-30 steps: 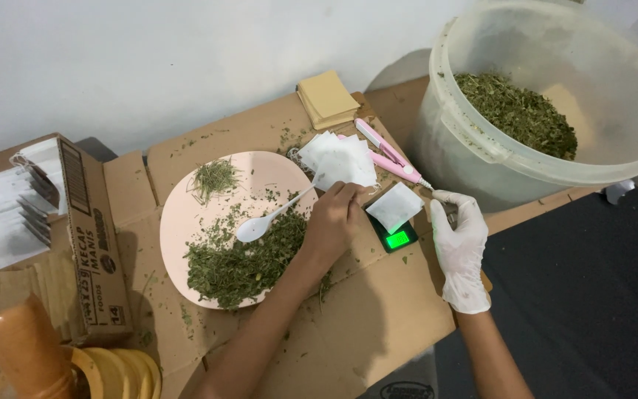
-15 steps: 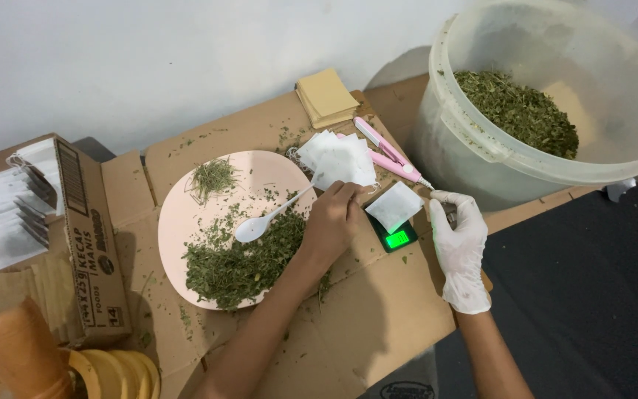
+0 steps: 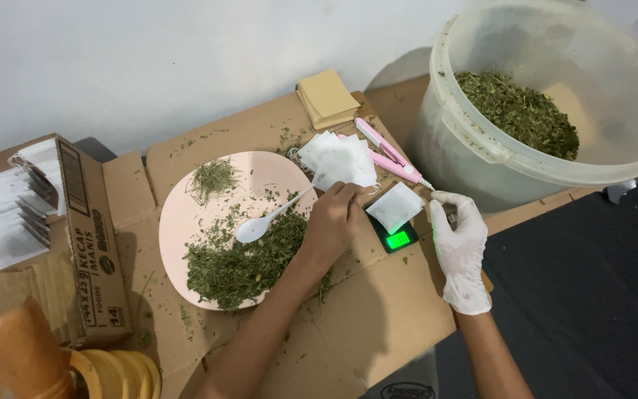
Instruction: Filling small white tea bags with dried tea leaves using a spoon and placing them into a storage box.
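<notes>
My left hand [image 3: 331,222] is bare and grips a white plastic spoon [image 3: 260,224], its bowl held over a pile of dried green herbs [image 3: 241,260] on a pale pink plate [image 3: 179,214]. My right hand [image 3: 459,247] wears a white glove and rests on the cardboard beside a small black scale [image 3: 395,238] with a lit green display. A white filter bag [image 3: 395,207] lies on the scale. The gloved fingers are curled near the scale's far right corner; whether they hold anything is hidden.
A stack of empty white bags [image 3: 337,159], a pink sealer tool [image 3: 387,157] and tan pads [image 3: 326,97] lie behind the plate. A big translucent bucket [image 3: 481,140] of herbs stands at right. A cardboard box [image 3: 86,236] with filled bags sits at left.
</notes>
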